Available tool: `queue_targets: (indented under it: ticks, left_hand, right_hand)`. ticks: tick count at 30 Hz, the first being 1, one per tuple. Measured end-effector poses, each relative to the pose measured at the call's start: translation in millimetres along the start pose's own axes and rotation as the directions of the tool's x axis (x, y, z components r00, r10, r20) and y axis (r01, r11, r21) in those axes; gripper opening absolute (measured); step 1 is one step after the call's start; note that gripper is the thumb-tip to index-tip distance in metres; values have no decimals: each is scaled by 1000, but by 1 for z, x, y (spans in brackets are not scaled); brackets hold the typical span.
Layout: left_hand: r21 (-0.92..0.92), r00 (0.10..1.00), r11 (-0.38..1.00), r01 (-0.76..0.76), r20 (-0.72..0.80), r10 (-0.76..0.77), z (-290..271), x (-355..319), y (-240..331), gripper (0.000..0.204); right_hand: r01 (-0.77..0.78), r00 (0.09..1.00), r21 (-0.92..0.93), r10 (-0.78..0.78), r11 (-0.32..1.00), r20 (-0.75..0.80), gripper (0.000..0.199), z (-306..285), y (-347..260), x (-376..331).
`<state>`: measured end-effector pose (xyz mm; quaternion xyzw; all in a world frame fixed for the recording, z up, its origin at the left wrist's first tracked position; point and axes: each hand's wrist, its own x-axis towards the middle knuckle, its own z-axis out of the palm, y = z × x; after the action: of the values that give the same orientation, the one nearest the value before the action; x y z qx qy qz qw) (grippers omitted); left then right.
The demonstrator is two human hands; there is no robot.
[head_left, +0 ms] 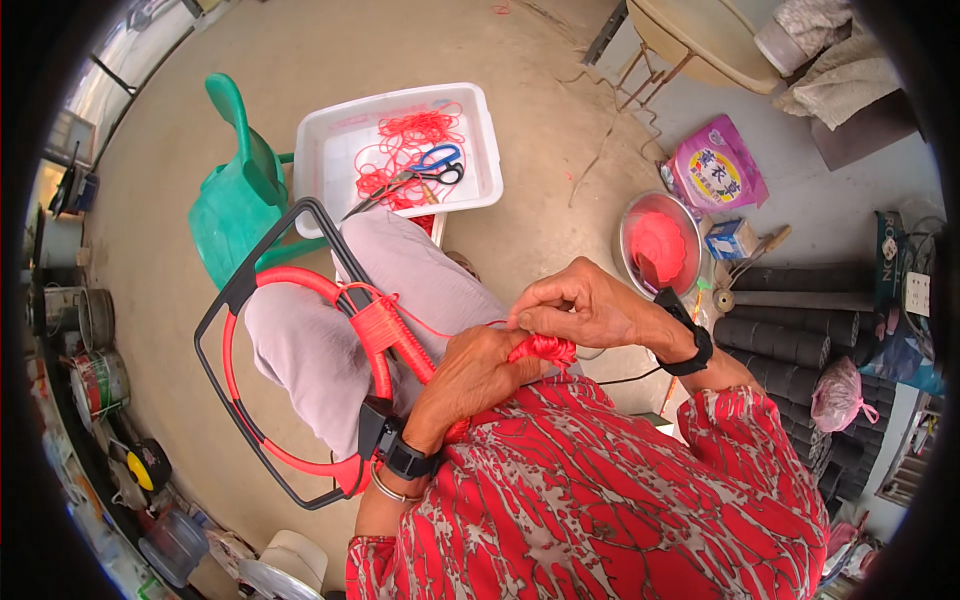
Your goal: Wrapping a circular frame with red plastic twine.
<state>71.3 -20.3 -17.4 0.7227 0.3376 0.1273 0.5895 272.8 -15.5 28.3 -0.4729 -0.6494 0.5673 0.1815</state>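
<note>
A black frame (208, 350) with red tubing (228, 362) rests across my lap. Red cord (378, 328) is wound tightly round part of the tubing. From that winding a thin strand runs over to my hands. My left hand (472, 372) is closed around a bundled hank of red cord (545, 348), which bulges out beside the thumb. Just above it, my right hand (585, 303) has thumb and fingers pinched together where the strand ends from view. The fingertips partly hide the strand there.
Ahead of my knees, a white plastic tub (487, 150) holds loose red cord (425, 130) and scissors (415, 178). Left of it stands a green plastic chair (235, 200). On the right are a metal bowl (628, 235), a purple bag (715, 165) and several dark rolls (780, 340).
</note>
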Motion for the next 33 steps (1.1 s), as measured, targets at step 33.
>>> queue_targets:
  ticks: [33]
  left_hand:
    - [-987,984,50,151,145,-104,-8,3,-1,17]
  right_hand:
    - [44,910,-158,-105,987,-401,12,21,2,-41]
